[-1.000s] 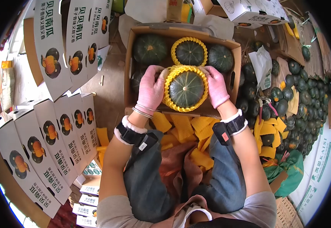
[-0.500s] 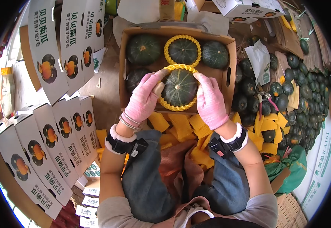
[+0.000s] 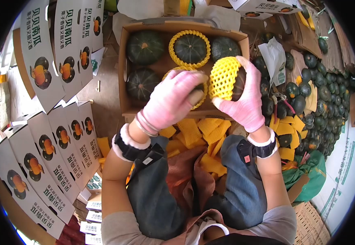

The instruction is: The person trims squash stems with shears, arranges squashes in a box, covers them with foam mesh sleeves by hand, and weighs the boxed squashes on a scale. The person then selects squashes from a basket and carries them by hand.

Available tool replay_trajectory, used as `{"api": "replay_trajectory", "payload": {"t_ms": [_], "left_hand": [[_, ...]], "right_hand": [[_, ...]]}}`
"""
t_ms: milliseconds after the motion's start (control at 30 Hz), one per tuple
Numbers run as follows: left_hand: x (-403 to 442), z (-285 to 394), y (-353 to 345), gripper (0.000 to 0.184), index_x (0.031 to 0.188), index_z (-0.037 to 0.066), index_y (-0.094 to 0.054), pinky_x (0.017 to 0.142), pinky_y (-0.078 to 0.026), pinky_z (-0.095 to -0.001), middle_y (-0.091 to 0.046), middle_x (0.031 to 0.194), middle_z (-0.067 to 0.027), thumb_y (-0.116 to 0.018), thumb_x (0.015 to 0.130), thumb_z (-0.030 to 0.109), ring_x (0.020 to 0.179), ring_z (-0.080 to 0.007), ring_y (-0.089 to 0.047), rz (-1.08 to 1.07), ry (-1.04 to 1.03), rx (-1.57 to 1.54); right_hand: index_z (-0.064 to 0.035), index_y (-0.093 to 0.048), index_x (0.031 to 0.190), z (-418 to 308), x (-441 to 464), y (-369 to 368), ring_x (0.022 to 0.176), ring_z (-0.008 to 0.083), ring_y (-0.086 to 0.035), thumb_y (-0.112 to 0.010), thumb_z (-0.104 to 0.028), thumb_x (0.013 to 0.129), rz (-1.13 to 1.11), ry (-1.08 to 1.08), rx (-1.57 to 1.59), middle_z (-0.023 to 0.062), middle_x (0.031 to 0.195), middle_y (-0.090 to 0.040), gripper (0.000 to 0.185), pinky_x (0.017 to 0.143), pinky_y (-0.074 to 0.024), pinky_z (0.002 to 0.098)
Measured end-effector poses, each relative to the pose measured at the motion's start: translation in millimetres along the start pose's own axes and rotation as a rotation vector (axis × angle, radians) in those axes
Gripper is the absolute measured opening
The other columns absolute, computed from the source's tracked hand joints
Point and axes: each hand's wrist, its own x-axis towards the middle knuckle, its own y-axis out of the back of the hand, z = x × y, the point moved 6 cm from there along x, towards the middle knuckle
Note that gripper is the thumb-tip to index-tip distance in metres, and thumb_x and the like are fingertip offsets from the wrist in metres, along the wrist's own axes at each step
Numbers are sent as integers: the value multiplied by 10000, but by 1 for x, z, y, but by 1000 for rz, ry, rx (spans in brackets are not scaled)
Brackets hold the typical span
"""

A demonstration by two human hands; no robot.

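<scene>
An open cardboard box (image 3: pixel 124 87) holds several dark green pumpkins. At its back row, the middle pumpkin (image 3: pixel 189 48) wears a yellow foam net, between two bare ones. My right hand (image 3: pixel 247 96), in a pink glove, grips a pumpkin in a yellow net (image 3: pixel 224 79) tilted on its side over the box's right front. My left hand (image 3: pixel 174 98), also pink-gloved, is over the front middle with curled fingers; beneath it lies another netted pumpkin (image 3: pixel 202 90), mostly hidden. Whether the left fingers hold it is unclear. A bare pumpkin (image 3: pixel 142 83) sits at front left.
Printed white cartons (image 3: pixel 47 143) stand along the left. Yellow foam nets (image 3: pixel 189 132) lie between the box and my legs. On the right are a large pile of pumpkins (image 3: pixel 328 106), red-handled pruners (image 3: pixel 285 104) and a green bag (image 3: pixel 308 175).
The netted pumpkin that both hands held is now low in the box's front middle. My right hand has moved to the right and now grips another netted pumpkin. The view has shifted slightly.
</scene>
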Motion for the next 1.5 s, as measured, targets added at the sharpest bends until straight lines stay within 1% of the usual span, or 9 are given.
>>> {"api": "replay_trajectory", "payload": {"t_ms": [167,333,400,567,633,667,767,1133,1500], "left_hand": [[4,-19,-45,689,1222,153,-546,1012,-287,-584,-402,1354,-148,-746,621,426,1260,-357,-366,-62,109,672],[3,-26,-38,698,1197,214,-548,1017,-279,-590,-411,1330,-119,-763,553,377,1261,-351,-369,-102,220,671],[3,-23,-37,700,1193,209,-543,1017,-285,-577,-404,1334,-119,-782,545,320,1252,-352,-370,-90,222,645],[-22,18,-12,414,982,113,-620,840,-473,-451,-569,1058,-107,-789,615,208,972,-338,-561,-41,-329,225],[-59,18,-45,294,907,67,-623,792,-493,-418,-609,886,-121,-758,720,249,873,-319,-596,-457,-282,-211],[-72,12,-67,305,908,40,-630,801,-487,-410,-626,911,-142,-714,765,296,884,-345,-598,-837,40,-333],[-108,-42,-107,496,1034,44,-654,841,-485,-413,-645,1020,-164,-620,796,478,956,-341,-610,-1309,399,103],[-148,-133,-133,405,981,49,-677,813,-492,-420,-660,1020,-151,-570,810,400,951,-314,-628,-1084,459,718],[-104,-34,-66,250,764,19,-606,700,-441,-445,-599,805,-180,-560,844,251,794,-374,-566,-965,127,-306]], "right_hand": [[-86,-389,1283,22,-11,-13,1103,343,-461,-784,-123,519,-30,-85,256,170,1181,-409,861,950,-435,408],[-264,-428,1295,22,-23,-47,1063,392,-424,-814,-325,527,-410,-91,-752,183,1232,-342,862,907,-405,500],[-235,-425,1311,35,-22,-61,1150,406,-388,-801,-372,574,-423,-95,-679,206,1279,-319,838,968,-355,512],[-191,-481,1257,26,-2,-32,1193,372,-413,-766,-460,639,-348,218,-637,134,1227,-462,731,1031,-299,522],[-188,-502,1244,42,32,-13,1170,321,-473,-723,-497,694,-219,146,-574,121,1155,-542,669,1043,-273,547],[-190,-489,1266,51,45,-15,1165,303,-489,-703,-502,718,-197,124,-650,130,1155,-550,666,1045,-263,560],[-247,-385,1383,68,72,-42,1149,300,-529,-700,-472,740,-351,41,-958,140,1186,-553,750,1071,-185,620],[-336,-423,1345,58,79,-63,1131,336,-511,-746,-325,664,-393,-243,-973,173,1146,-527,754,1037,-198,601],[-362,-497,1248,-31,0,-25,1085,342,-469,-817,-289,518,-291,527,-544,148,1155,-435,800,977,-334,525]]}}
